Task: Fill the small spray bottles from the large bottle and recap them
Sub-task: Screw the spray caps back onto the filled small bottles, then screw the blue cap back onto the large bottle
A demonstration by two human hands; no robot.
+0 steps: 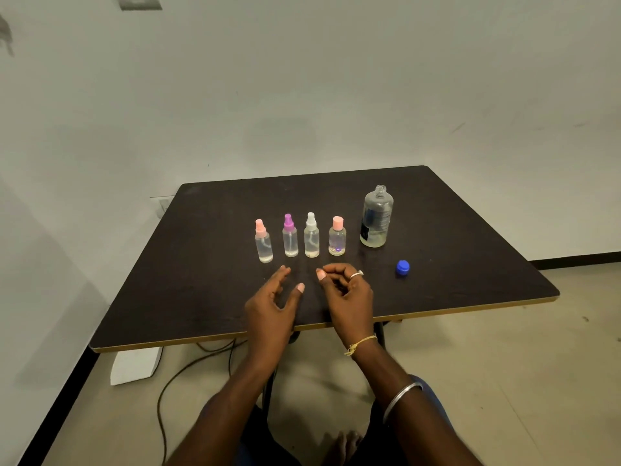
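Several small clear bottles stand in a row on the dark table (208, 297), all capped: a pink-topped sprayer (263, 242), a purple-topped sprayer (290, 236), a white-topped sprayer (311, 235) and a shorter pink-capped bottle (337, 236) with beads at its bottom. To their right the large clear bottle (376, 217) stands uncapped with a little liquid left. Its blue cap (402, 267) lies on the table in front of it. My left hand (274, 306) hovers just before the row, fingers apart, holding nothing. Beside it my right hand (347, 292) has loosely curled fingers and is empty.
The table's front edge (235, 336) runs under my wrists. Below the table a white block (134, 364) and dark cables (188, 368) lie on the floor. White walls stand behind and to the left.
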